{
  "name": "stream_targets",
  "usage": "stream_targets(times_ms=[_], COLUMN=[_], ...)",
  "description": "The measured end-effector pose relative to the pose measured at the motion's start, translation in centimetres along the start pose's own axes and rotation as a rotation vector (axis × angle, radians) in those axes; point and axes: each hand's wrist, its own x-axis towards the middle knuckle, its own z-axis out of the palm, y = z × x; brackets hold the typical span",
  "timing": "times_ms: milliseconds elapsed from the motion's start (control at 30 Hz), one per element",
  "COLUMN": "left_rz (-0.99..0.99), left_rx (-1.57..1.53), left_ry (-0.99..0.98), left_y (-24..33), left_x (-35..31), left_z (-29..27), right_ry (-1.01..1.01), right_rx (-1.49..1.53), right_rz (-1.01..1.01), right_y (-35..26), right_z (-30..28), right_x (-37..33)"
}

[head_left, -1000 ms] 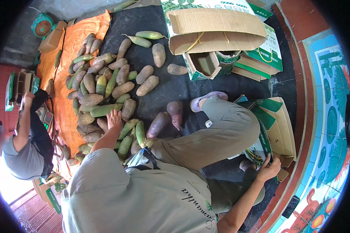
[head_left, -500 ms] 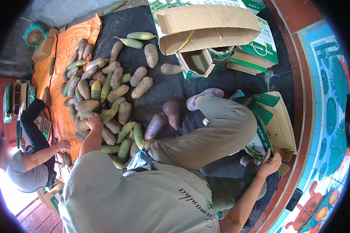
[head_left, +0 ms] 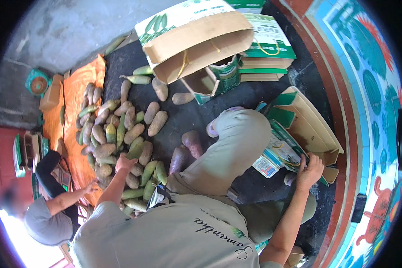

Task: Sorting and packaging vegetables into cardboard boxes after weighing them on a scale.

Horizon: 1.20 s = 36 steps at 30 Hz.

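Note:
On the left, a pile of large brown and green cucumber-like gourds (head_left: 106, 149) covers an orange sheet and the dark floor. My left hand (head_left: 125, 163) reaches into the pile, its fingers closed round the near end of a green gourd (head_left: 136, 147). Brown gourds lie close around it. At the right, an open carton (head_left: 315, 124), green and white outside and plain brown inside, lies tilted on the floor. My right hand (head_left: 311, 171) pinches its near edge, thumb and fingers on the printed panel. What the carton holds, if anything, cannot be made out.
Two purplish gourds (head_left: 192, 144) lie by my bent knee (head_left: 248, 143). Upright open cartons (head_left: 201, 42) with rope handles stand at the far side. A person (head_left: 51, 214) sits at the left, one arm toward the pile. A tiled wall (head_left: 375, 89) bounds the right.
The view has shifted and turned. My left hand has moved slightly right over the pile along with the green gourd. My right hand stays on the carton, whose printed side shows more.

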Motion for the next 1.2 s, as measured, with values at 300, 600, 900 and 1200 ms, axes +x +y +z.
stream_targets(times_ms=[300,600,900,1200], left_rz=[0.759,1.386,1.926,1.897], left_rx=[-0.499,-0.533,-0.164,-0.599], left_ry=[0.299,0.168,0.107,0.365], left_y=[15.1,32.2,43.2,40.5], left_x=[-10.2,-22.8,-31.0,-25.5], left_z=[-6.6,-14.7,-7.1,-7.9], right_ry=[0.055,0.085,0.053,0.056], right_rx=[0.117,0.157,0.131,0.145], right_rz=[0.015,0.028,0.017,0.031], right_y=[-0.5,0.0,0.0,0.1], right_z=[-1.3,-1.0,-0.9,-1.0], right_x=[0.4,-0.2,-0.2,0.1])
